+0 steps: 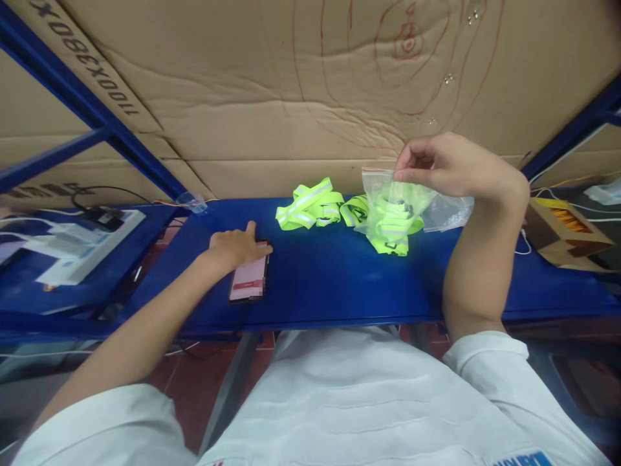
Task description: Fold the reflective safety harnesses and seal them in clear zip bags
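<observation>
My left hand (pixel 237 247) lies over the upper end of a smartphone (pixel 249 283) with a lit pinkish screen, thumb and fingers spread on it. The phone rests flat on the blue shelf. My right hand (pixel 427 163) is pinched on the top edge of a clear zip bag (pixel 376 184) and holds it upright. Behind or within the bag's film shows a bundle of neon-yellow reflective straps (pixel 392 226) with dark buckles; I cannot tell how much of it is inside. More neon-yellow reflective straps (pixel 310 206) lie folded in a heap to its left.
Flat clear bags (pixel 449 212) lie by my right forearm. A cardboard wall (pixel 233 116) closes off the back. At left are a white power strip (pixel 92 246), cables and a small clear plastic piece (pixel 193 202). An open cardboard box (pixel 565 233) stands at right.
</observation>
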Available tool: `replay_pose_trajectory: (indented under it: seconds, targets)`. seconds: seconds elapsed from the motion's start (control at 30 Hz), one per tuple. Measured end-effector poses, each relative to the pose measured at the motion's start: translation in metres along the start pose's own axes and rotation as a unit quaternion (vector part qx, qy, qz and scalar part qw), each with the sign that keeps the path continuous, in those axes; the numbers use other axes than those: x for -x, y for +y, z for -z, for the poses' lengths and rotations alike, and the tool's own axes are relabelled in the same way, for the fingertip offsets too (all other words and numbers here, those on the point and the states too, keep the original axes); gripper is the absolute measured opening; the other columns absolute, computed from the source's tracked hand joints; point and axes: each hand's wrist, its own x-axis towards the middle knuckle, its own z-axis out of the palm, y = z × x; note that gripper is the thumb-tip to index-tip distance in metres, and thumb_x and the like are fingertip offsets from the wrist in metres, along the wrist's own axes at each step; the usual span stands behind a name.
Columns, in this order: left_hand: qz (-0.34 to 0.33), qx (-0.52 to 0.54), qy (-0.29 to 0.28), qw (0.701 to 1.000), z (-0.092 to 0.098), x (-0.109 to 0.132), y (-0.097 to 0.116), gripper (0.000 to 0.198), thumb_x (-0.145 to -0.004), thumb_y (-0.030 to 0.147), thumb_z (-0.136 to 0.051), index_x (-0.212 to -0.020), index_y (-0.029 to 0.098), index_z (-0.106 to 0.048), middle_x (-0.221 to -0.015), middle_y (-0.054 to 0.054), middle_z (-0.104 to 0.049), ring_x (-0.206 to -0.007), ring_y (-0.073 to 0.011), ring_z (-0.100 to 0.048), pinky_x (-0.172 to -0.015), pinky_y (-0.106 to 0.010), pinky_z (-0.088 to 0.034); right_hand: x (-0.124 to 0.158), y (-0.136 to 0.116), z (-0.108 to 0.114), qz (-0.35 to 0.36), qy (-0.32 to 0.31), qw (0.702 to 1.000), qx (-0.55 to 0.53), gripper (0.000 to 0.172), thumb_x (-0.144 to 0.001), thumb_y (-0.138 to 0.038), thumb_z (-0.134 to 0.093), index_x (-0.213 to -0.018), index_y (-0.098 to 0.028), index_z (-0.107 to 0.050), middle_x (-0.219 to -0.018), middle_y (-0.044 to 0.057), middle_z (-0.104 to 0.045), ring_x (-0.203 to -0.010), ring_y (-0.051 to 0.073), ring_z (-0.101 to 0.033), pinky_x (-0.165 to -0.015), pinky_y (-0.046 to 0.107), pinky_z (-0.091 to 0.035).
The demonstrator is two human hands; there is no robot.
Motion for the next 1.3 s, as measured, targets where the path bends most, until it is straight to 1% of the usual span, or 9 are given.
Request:
replay_pose_trajectory:
  seconds: [0.3,0.5,0.6,0.67,0.73,0.83,0.97,1.17,1.3]
  targets:
    - [-0.037,-0.018,-0.004,0.999,-0.005,0.042,0.023,0.091,-0.102,0.070,-0.045,-0.169,0.008,-0.038,-0.133,-0.032,-0.075,-0.132,-0.0508,-0.071,-0.109,-0.056,-0.054,-0.004,0.000,-0.004,0.014,-0.018,1.000,0.014,0.020,-0.102,-0.038,-0.071,-0.097,-0.019,-0.072,-0.081,0.004,-0.071,-0.069,0.018,-0.057,-0.063,0.032,-0.040]
    - [-0.101,0.009,0.051,0.994,0.023,0.038,0.012,0.104,-0.102,0.081,-0.049,-0.181,0.019,-0.021,-0.140,-0.029,-0.073,-0.135,-0.0532,-0.068,-0.110,-0.062,-0.054,-0.007,-0.001,-0.009,0.051,-0.049,0.997,0.005,0.021,-0.103,-0.040,-0.066,-0.100,-0.020,-0.075,-0.082,0.003,-0.071,-0.071,0.018,-0.058,-0.065,0.032,-0.043]
    - [-0.276,0.145,0.136,0.940,0.052,0.039,0.011,0.086,-0.100,0.076,-0.060,-0.172,0.033,-0.041,-0.142,-0.014,-0.077,-0.131,-0.0408,-0.073,-0.109,-0.050,-0.057,-0.013,-0.007,-0.016,0.068,-0.060,0.996,-0.017,0.022,-0.105,-0.040,-0.065,-0.101,-0.022,-0.075,-0.082,0.003,-0.070,-0.073,0.018,-0.058,-0.066,0.032,-0.044]
    - [-0.390,0.256,0.161,0.870,0.074,0.042,0.018,0.082,-0.096,0.075,-0.067,-0.163,0.030,-0.054,-0.141,-0.011,-0.077,-0.121,-0.0324,-0.077,-0.099,-0.040,-0.059,-0.019,-0.014,-0.024,0.087,-0.051,0.994,-0.044,0.023,-0.105,-0.043,-0.066,-0.099,-0.022,-0.073,-0.083,0.002,-0.069,-0.073,0.018,-0.058,-0.066,0.032,-0.044]
    - [-0.447,0.319,0.190,0.814,0.094,0.045,0.029,0.090,-0.092,0.071,-0.073,-0.165,0.023,-0.052,-0.132,-0.010,-0.080,-0.108,-0.0265,-0.078,-0.092,-0.035,-0.059,-0.023,-0.022,-0.031,0.116,-0.038,0.989,-0.081,0.023,-0.105,-0.044,-0.069,-0.098,-0.022,-0.072,-0.084,0.002,-0.070,-0.073,0.017,-0.058,-0.066,0.031,-0.044]
    - [-0.478,0.339,0.243,0.773,0.110,0.050,0.043,0.074,-0.092,0.059,-0.076,-0.154,0.021,-0.065,-0.114,-0.006,-0.083,-0.090,-0.0196,-0.075,-0.086,-0.031,-0.057,-0.028,-0.035,-0.038,0.159,0.001,0.980,-0.120,0.021,-0.106,-0.039,-0.073,-0.099,-0.020,-0.072,-0.085,0.002,-0.069,-0.074,0.016,-0.057,-0.067,0.030,-0.044]
    - [-0.489,0.354,0.297,0.740,0.110,0.050,0.047,0.031,-0.098,0.049,-0.073,-0.106,0.021,-0.083,-0.091,-0.002,-0.080,-0.078,-0.0160,-0.069,-0.075,-0.029,-0.052,-0.033,-0.049,-0.039,0.191,0.041,0.974,-0.114,0.020,-0.105,-0.039,-0.076,-0.100,-0.020,-0.072,-0.088,0.002,-0.070,-0.077,0.016,-0.059,-0.070,0.030,-0.044]
    - [-0.498,0.431,0.250,0.710,0.111,0.040,0.043,0.022,-0.095,0.044,-0.082,-0.095,0.022,-0.086,-0.074,-0.001,-0.077,-0.067,-0.0152,-0.067,-0.061,-0.028,-0.048,-0.040,-0.053,-0.039,0.160,0.027,0.975,-0.153,0.043,-0.098,-0.064,-0.082,-0.095,-0.023,-0.073,-0.085,0.002,-0.071,-0.076,0.019,-0.059,-0.069,0.033,-0.046]
    - [-0.467,0.420,0.339,0.700,0.122,0.047,0.040,0.022,-0.097,0.042,-0.081,-0.086,0.023,-0.083,-0.073,-0.001,-0.076,-0.065,-0.0142,-0.064,-0.060,-0.029,-0.047,-0.041,-0.053,-0.042,0.136,0.065,0.967,-0.207,0.044,-0.093,-0.067,-0.084,-0.101,-0.025,-0.075,-0.091,0.003,-0.073,-0.080,0.021,-0.062,-0.073,0.035,-0.050]
